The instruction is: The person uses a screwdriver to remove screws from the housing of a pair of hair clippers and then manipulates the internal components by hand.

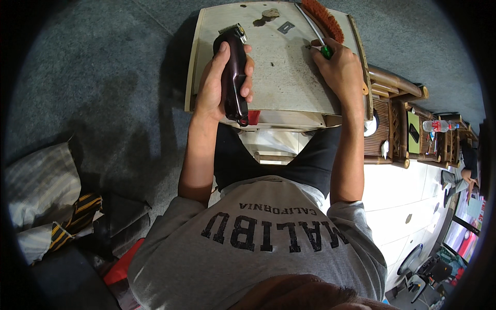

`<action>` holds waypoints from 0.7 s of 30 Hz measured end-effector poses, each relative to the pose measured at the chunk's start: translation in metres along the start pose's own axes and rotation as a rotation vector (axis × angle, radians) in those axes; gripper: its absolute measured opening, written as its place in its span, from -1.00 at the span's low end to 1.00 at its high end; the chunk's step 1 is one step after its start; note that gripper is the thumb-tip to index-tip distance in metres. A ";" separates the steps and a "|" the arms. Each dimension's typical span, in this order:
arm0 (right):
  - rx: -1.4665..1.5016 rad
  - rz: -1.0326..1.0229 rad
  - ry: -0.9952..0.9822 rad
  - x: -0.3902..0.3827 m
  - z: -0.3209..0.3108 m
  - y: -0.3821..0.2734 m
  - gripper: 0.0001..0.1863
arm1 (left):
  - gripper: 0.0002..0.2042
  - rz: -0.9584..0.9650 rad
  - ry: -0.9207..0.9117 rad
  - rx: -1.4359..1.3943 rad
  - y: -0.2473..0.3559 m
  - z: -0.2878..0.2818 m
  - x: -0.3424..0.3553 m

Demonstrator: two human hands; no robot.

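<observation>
Left hand point(211, 77): we find it closed around the clipper point(235, 77), thumb along one side, fingertips wrapped onto the other.
Clipper axis: long axis points away from the person, blade end foremost and tipped slightly left; the tail loop shows nearer the person than the fingers.
Right hand point(343, 67): we record it closed on the green handle of the screwdriver point(312, 27). A dark speck point(309, 47) shows by its fingertips; whether it is pinched, we cannot tell.
Screwdriver axis: the shaft runs ahead of the right hand and leans left, more than the clipper does. Whether its tip touches the table point(289, 98), we cannot tell.
Clipper to right hand: well apart, directly to its left, wholly in the left hand's keeping. We note the shaft passes to the right of the blade end and does not point at it.
Brush point(328, 20): just beyond the right hand, right of the shaft, bristles orange.
Plate point(285, 27): ahead and left of the right hand, grey, lying flat.
Lump point(270, 14): farther out, left of the plate.
Table: beneath both hands.
Bench point(376, 124): right of the right forearm, bamboo.
Bottle point(433, 126): well right of the right hand, lying on its side.
</observation>
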State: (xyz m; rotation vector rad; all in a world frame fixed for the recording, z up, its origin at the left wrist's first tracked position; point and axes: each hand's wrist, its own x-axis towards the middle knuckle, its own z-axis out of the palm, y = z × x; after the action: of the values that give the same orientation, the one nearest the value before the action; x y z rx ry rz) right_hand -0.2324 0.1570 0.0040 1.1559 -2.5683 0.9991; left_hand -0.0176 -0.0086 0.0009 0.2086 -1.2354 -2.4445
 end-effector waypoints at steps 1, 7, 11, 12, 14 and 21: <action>0.018 -0.007 -0.001 0.000 -0.001 -0.001 -0.70 | -0.44 -0.002 -0.010 -0.017 0.000 0.000 0.000; -0.020 -0.017 0.006 0.002 0.003 -0.005 -0.62 | -0.45 -0.002 0.003 -0.010 0.000 0.004 -0.001; -0.071 0.011 -0.015 0.004 0.005 -0.006 -0.63 | -0.43 -0.007 0.017 0.018 -0.002 0.005 0.000; -0.086 0.009 -0.009 0.004 0.006 -0.006 -0.63 | -0.42 -0.010 0.020 0.025 -0.002 0.006 0.000; -0.111 0.015 0.002 0.004 0.009 -0.007 -0.64 | -0.41 -0.011 0.027 0.066 -0.002 0.008 -0.002; -0.125 0.041 0.050 0.005 0.011 -0.011 -0.66 | -0.38 -0.008 -0.014 0.238 -0.004 0.011 -0.005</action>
State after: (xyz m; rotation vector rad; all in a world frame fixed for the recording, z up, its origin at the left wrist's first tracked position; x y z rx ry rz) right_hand -0.2269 0.1418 0.0037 1.0375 -2.5834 0.8499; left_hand -0.0177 0.0042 0.0039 0.2621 -1.5338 -2.3051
